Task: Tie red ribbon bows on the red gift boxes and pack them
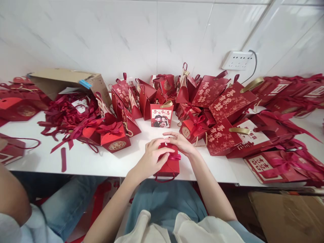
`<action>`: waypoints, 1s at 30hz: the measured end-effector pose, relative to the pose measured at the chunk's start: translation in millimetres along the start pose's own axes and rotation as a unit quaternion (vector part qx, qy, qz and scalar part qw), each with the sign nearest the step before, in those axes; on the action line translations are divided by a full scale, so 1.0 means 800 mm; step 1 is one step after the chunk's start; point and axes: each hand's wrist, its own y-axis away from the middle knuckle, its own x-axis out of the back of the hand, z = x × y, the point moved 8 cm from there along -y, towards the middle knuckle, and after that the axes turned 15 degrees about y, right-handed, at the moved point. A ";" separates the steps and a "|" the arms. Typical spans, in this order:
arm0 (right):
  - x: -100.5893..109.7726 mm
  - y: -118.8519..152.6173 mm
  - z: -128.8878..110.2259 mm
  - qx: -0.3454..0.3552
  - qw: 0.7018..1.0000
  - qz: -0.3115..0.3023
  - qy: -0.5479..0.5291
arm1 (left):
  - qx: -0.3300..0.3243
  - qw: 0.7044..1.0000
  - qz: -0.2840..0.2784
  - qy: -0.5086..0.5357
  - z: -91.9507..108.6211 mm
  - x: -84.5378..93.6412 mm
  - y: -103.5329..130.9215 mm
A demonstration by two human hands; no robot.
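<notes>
A small red gift box point(169, 167) lies on the white table right in front of me, its cord handle looping toward the near edge. My left hand point(153, 154) grips it from the left, with thumb and forefinger over the top. From the far right side, my right hand point(181, 141) curls over the back of the same box, fingers long and close to the left fingertips. Out from under the hands pokes a magenta ribbon point(175, 157). The fingers hide most of the box's top. Beyond them stands an upright box with a cartoon couple point(161, 116).
Red gift boxes and bags point(222, 135) crowd the right and back. A cardboard carton point(68, 77) tips loose ribbons point(73, 116) out at left, near a ribbon-tied box point(115, 140). Another person's arm point(12, 195) is at lower left. A power strip point(238, 60) is on the wall.
</notes>
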 end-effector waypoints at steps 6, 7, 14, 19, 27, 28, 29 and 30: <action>0.042 0.049 0.008 -0.003 0.982 0.179 0.063 | 0.041 0.999 -0.012 0.006 -0.011 -0.003 0.002; 0.043 0.062 0.009 -0.004 0.979 0.189 0.076 | 0.049 0.999 -0.010 0.009 -0.012 -0.003 0.002; 0.009 0.109 0.006 -0.004 0.984 0.103 0.145 | 0.086 0.991 0.033 0.101 -0.028 0.007 0.003; 0.004 0.105 0.000 0.012 0.985 0.091 0.149 | 0.141 0.949 0.226 0.171 -0.065 0.051 0.038; -0.004 0.099 0.004 0.016 0.995 0.061 0.074 | 0.235 0.910 0.113 0.323 -0.081 0.011 0.057; -0.006 0.098 0.008 0.011 0.998 0.053 0.044 | 0.230 0.901 0.118 0.347 -0.083 0.009 0.056; -0.007 0.097 0.012 0.006 0.999 0.045 0.012 | 0.224 0.893 0.121 0.371 -0.086 0.006 0.055; -0.009 0.096 0.016 0.001 0.999 0.040 -0.019 | 0.217 0.885 0.120 0.394 -0.089 0.003 0.055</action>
